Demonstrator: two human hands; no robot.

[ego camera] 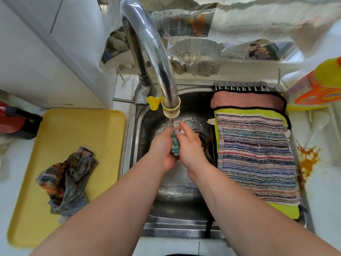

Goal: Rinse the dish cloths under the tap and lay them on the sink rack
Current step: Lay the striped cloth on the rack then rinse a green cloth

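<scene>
A: Nearest first. What's by the sink (175, 224)?

B: Left of the sink, on the counter (16, 163), a yellow tray (73, 126) with a crumpled multicolour cloth (68, 176) on it. Looks unrinsed, my guess.

A: Hands?

B: Both over the middle of the sink, under the water. The left hand (162, 146) has its grip curled round a small teal cloth (174, 145). The right hand (190, 146) has its grip spread, fingers fairly straight, palm pressed against the cloth's other side. The cloth is sandwiched between them, top end in the stream.

A: Step?

B: Rinsing and rubbing, I'd say. Not laid out yet.

A: Right side of the sink?

B: The sink rack (239, 88) spans it. A striped cloth (256, 157) lies flat on a yellow-green cloth (245, 112), and a pink cloth (245, 100) is at the far end. Rack mostly covered.

A: Behind the sink?

B: The tap (147, 43) arches over the sink, running. Detergent bottle (317, 89) far right of the sink, newspaper (184, 21) along the wall behind.

A: Next move?

B: Probably squeeze the teal cloth out, carry it right, spread it flat on the rack. Little bare rack shows, so it likely overlaps another cloth. After that the crumpled one needs fetching.
</scene>
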